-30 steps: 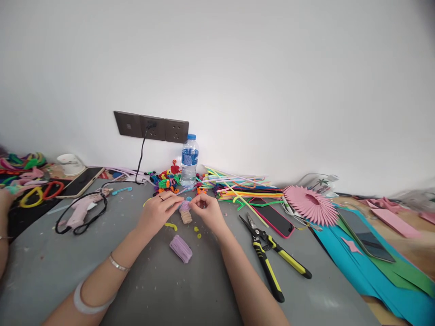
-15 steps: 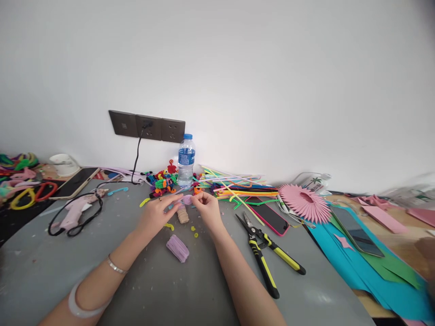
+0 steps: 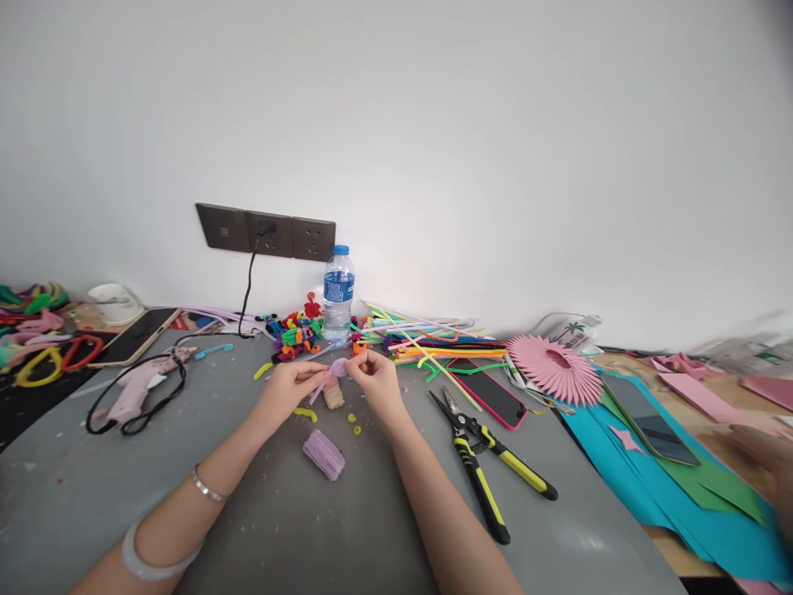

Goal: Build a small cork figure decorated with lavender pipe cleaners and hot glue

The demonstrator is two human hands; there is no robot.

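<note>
Both hands meet over the middle of the grey table. A small round lilac coil (image 3: 338, 368) is pinched between the thumb and fingertips of my right hand (image 3: 375, 380). My left hand (image 3: 290, 390) has its fingertips closed on a lilac stem that runs to the coil. Just below the coil lies a tan ribbed piece (image 3: 333, 397), partly behind the fingers. Nearer to me is a ribbed lilac bundle (image 3: 324, 454). Small yellow-green bits (image 3: 353, 421) lie between the bundle and my right hand.
Pliers (image 3: 474, 438) lie right of my right forearm, near a pink-cased phone (image 3: 492, 397). A water bottle (image 3: 339, 297) and colourful stems (image 3: 446, 343) line the wall. A glue gun (image 3: 133, 388) is at left. Another person's blurred hand (image 3: 759, 454) is at far right.
The fingers of my left hand have closed together and drawn slightly down-left, showing more of the lilac stem. Another person's hand has come further into view at far right.
</note>
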